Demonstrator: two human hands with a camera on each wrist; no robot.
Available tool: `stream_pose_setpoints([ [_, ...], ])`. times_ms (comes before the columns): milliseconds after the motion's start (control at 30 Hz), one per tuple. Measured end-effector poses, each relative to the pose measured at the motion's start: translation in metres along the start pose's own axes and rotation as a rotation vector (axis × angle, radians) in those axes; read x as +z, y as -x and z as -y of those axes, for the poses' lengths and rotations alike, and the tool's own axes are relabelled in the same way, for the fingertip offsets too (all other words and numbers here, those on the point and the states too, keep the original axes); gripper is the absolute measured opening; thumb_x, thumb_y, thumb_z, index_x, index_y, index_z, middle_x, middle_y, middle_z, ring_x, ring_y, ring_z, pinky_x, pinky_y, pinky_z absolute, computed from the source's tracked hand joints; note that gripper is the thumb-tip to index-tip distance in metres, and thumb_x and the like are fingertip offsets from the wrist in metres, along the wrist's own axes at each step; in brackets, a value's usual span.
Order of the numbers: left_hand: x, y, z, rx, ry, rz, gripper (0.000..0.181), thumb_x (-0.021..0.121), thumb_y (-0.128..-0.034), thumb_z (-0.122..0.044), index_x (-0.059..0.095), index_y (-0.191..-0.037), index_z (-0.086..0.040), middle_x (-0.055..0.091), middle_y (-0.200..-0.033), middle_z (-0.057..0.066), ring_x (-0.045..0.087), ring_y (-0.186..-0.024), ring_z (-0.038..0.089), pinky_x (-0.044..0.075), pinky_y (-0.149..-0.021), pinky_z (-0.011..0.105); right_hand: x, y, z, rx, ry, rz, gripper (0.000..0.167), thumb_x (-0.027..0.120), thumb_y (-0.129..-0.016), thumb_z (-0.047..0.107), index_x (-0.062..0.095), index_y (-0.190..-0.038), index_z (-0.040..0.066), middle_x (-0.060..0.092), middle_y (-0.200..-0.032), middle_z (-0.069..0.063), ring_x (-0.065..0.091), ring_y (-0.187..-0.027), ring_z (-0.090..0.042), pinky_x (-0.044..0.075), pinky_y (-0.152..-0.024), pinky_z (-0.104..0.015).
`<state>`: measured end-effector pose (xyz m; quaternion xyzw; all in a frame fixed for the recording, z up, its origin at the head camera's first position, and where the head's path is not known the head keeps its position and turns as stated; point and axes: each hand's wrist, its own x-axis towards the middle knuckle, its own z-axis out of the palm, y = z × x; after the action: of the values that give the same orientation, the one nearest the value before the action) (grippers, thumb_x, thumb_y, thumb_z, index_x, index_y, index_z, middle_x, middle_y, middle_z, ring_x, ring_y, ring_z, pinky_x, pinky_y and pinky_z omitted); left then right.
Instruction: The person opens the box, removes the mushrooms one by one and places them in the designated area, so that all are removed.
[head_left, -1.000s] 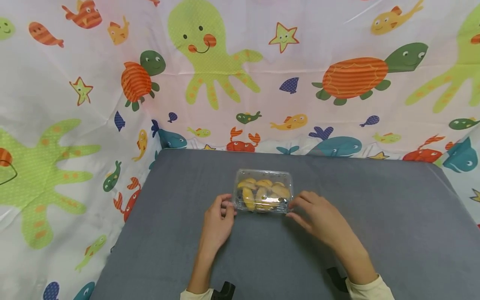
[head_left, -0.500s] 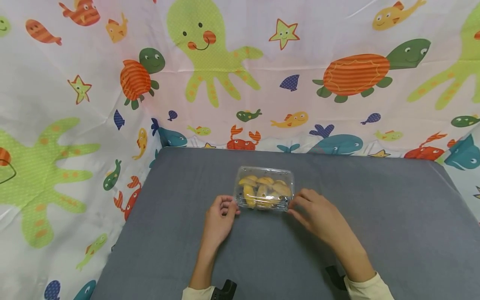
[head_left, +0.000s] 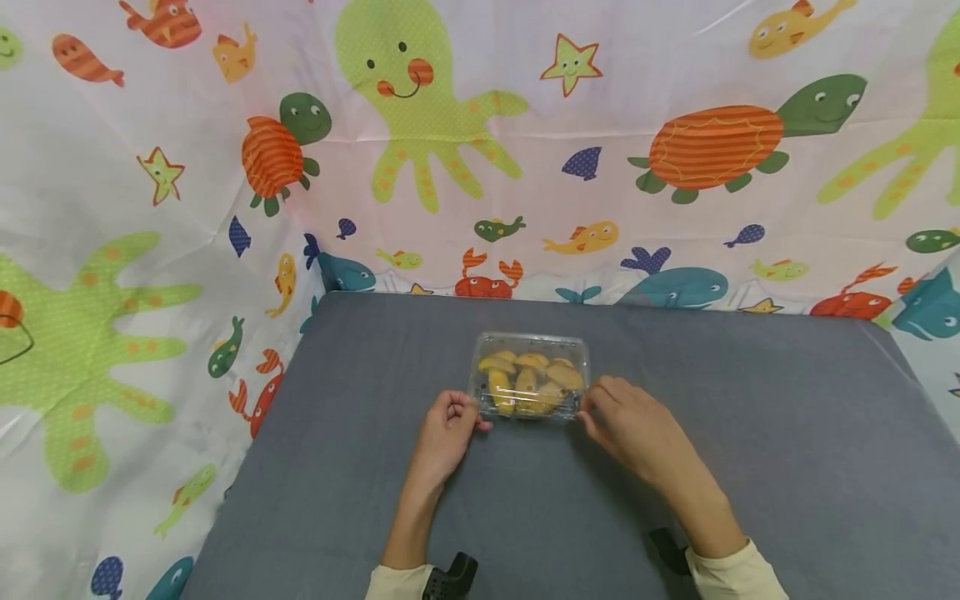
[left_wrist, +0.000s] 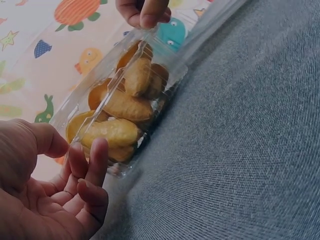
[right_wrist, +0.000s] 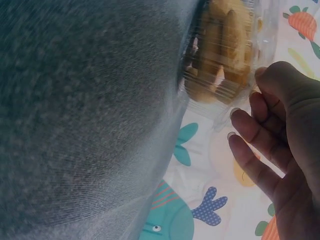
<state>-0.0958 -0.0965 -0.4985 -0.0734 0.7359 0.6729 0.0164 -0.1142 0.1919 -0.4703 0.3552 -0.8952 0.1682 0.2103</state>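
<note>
Left hand [head_left: 448, 432] shifted inward, pinching box [head_left: 532, 338] (clear)

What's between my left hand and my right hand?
The clear box with yellow pieces inside lies between the left hand and right hand; the head and left wrist views show it.

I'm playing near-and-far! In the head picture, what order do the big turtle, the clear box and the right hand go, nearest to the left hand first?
1. Clear box: touching the left hand.
2. Right hand: at the box's right side.
3. Big turtle: on the curtain behind, upper right.
</note>
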Motion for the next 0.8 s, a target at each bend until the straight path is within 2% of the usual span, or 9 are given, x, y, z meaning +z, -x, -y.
stream_pose_setpoints([
  [133, -0.001, 0.000, 0.000, -0.005, -0.020, 0.016, 0.012, 0.060, -0.1026, -0.008, 0.059, -0.112, 0.000, 0.069, -0.091, 0.014, 0.078, -0.088, 0.031, 0.050, -0.077, 0.021, 0.002, 0.001, -0.002, -0.020, 0.013, -0.011, 0.014, 0.077, -0.088, 0.009, 0.066, -0.097, 0.006, 0.062, -0.093, -0.001, 0.061, -0.080, -0.020, 0.053, -0.068, -0.040],
  [367, -0.002, 0.000, -0.001, 0.002, -0.015, 0.042, 0.014, 0.062, -0.1061, -0.013, 0.056, -0.110, -0.001, 0.068, -0.092, 0.017, 0.073, -0.082, 0.039, 0.049, -0.057, 0.025, 0.005, 0.003, -0.004, -0.028, 0.009, -0.023, 0.016, 0.075, -0.087, 0.006, 0.063, -0.097, 0.003, 0.060, -0.090, -0.004, 0.058, -0.078, -0.021, 0.051, -0.066, -0.040],
  [600, -0.001, 0.002, -0.005, 0.002, -0.036, 0.045, 0.012, 0.063, -0.1053, -0.012, 0.056, -0.107, -0.002, 0.069, -0.090, 0.016, 0.069, -0.071, 0.033, 0.051, -0.058, 0.027, -0.001, 0.002, -0.003, 0.007, -0.042, 0.016, 0.018, 0.076, -0.088, 0.004, 0.060, -0.098, 0.003, 0.058, -0.090, -0.003, 0.057, -0.079, -0.018, 0.050, -0.066, -0.038],
  [800, -0.002, 0.002, -0.005, -0.026, 0.014, 0.061, 0.011, 0.062, -0.1055, -0.012, 0.057, -0.109, -0.002, 0.067, -0.089, 0.016, 0.068, -0.069, 0.031, 0.053, -0.061, 0.029, -0.019, -0.009, -0.001, 0.068, -0.076, 0.035, 0.018, 0.075, -0.090, 0.003, 0.059, -0.098, 0.006, 0.057, -0.090, -0.002, 0.053, -0.079, -0.014, 0.049, -0.066, -0.035],
])
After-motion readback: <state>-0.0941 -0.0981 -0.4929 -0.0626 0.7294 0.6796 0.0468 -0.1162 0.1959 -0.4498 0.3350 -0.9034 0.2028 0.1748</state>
